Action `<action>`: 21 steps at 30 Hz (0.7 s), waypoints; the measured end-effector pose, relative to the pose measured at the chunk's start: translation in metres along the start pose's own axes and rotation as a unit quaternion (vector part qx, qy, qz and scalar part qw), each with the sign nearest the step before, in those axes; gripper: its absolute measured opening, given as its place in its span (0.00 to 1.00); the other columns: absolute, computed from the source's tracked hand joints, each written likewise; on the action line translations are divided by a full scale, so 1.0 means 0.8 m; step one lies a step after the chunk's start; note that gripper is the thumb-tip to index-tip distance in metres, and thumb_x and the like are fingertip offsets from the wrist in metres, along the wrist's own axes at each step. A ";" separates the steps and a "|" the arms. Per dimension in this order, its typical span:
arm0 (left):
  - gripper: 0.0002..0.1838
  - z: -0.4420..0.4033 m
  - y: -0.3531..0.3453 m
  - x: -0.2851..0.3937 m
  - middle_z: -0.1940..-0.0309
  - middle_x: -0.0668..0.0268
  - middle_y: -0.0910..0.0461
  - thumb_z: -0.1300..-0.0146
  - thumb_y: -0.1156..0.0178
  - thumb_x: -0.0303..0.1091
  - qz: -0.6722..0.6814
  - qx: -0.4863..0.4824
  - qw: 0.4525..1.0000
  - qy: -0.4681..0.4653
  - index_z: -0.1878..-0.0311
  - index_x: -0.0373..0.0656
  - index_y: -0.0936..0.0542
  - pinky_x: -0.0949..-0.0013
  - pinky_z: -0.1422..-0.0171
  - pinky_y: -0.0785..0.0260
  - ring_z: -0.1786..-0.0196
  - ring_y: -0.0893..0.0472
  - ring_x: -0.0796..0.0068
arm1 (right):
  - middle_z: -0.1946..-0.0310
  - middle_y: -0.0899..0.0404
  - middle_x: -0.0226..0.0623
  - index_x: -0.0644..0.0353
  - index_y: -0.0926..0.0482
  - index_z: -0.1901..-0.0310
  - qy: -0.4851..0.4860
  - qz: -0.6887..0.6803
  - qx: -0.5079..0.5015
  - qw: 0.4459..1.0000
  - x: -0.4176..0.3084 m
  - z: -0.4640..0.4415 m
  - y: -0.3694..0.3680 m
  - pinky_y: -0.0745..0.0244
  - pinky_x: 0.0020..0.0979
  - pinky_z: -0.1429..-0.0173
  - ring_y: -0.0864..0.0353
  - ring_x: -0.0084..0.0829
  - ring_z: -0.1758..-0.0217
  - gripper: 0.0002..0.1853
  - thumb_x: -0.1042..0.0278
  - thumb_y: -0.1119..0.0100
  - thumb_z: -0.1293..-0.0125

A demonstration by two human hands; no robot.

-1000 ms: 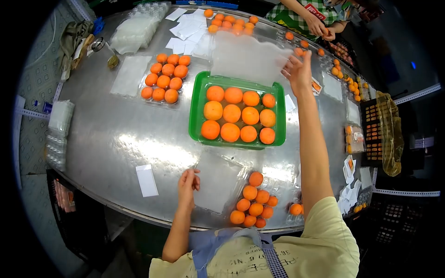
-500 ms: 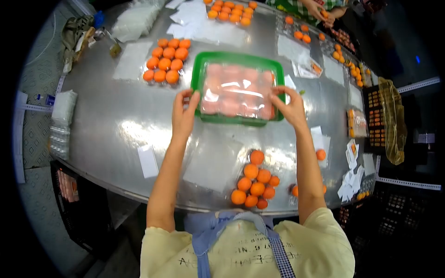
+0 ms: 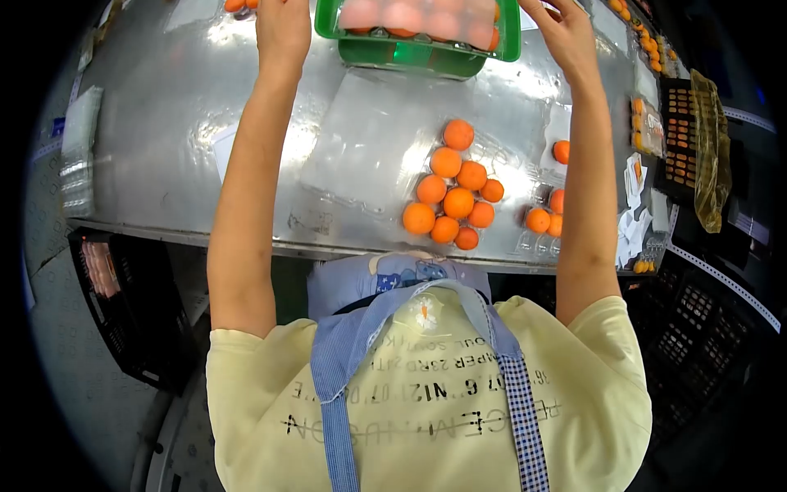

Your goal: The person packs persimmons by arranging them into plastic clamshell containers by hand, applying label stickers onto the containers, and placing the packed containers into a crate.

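Observation:
At the top edge, a green plastic basket (image 3: 410, 59) holds a clear plastic box of orange fruit (image 3: 402, 18), with a translucent film or lid over the fruit. My left hand (image 3: 284, 33) is just left of the basket, its fingertips cut off by the frame. On the other side, my right hand (image 3: 567, 37) is apart from the basket, thumb and fingers spread with nothing visible between them. Nearer to me, several oranges (image 3: 459, 202) sit in an open clear tray, with its clear lid (image 3: 361, 152) folded out to the left.
Another tray with a few oranges (image 3: 539, 220) is partly behind my right forearm. Stacked clear trays (image 3: 79, 156) stand at the table's left end. Paper slips (image 3: 633, 221) and a packed fruit box (image 3: 648, 127) lie at the right. A black crate (image 3: 123, 303) stands below the left edge.
My view has tilted down, so the basket and hands appear higher. My right hand has come away from the fruit box, and my left hand is farther from the basket.

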State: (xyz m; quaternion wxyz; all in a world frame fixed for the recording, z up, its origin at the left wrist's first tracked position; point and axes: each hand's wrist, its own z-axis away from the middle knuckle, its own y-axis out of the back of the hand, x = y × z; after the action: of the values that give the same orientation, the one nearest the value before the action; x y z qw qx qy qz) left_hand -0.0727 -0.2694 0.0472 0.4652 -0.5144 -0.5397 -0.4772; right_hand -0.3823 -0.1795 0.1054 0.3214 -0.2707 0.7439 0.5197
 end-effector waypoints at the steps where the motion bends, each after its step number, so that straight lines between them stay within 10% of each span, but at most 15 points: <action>1: 0.27 0.005 0.003 0.004 0.50 0.64 0.23 0.32 0.47 0.56 -0.009 0.011 1.000 0.003 0.42 0.43 0.27 0.70 0.51 0.35 0.50 0.25 0.74 | 0.52 0.18 0.37 0.64 0.21 0.47 0.010 0.005 -0.013 1.000 0.000 0.000 0.001 0.26 0.28 0.49 0.20 0.27 0.53 0.20 0.59 0.38 0.35; 7: 0.29 0.043 0.041 0.011 0.47 0.62 0.24 0.33 0.46 0.56 0.008 0.014 1.000 0.027 0.39 0.43 0.29 0.65 0.48 0.33 0.48 0.24 0.71 | 0.45 0.22 0.43 0.63 0.34 0.34 0.108 0.131 0.088 0.982 0.011 -0.038 0.015 0.27 0.30 0.43 0.23 0.32 0.44 0.34 0.56 0.34 0.38; 21: 0.20 0.192 0.152 -0.068 0.53 0.65 0.25 0.30 0.46 0.45 0.035 0.113 0.977 0.179 0.45 0.40 0.25 0.72 0.57 0.27 0.55 0.20 0.74 | 0.51 0.21 0.35 0.63 0.27 0.42 0.062 0.031 0.061 0.996 -0.034 -0.016 0.028 0.27 0.28 0.46 0.22 0.28 0.47 0.23 0.65 0.36 0.37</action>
State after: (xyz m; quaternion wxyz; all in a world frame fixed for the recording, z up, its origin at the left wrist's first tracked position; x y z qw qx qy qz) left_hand 0.0494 -0.1212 -0.0192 0.6263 -0.3832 -0.4797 -0.4804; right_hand -0.3840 -0.1827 0.1426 0.2747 -0.2592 0.8007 0.4650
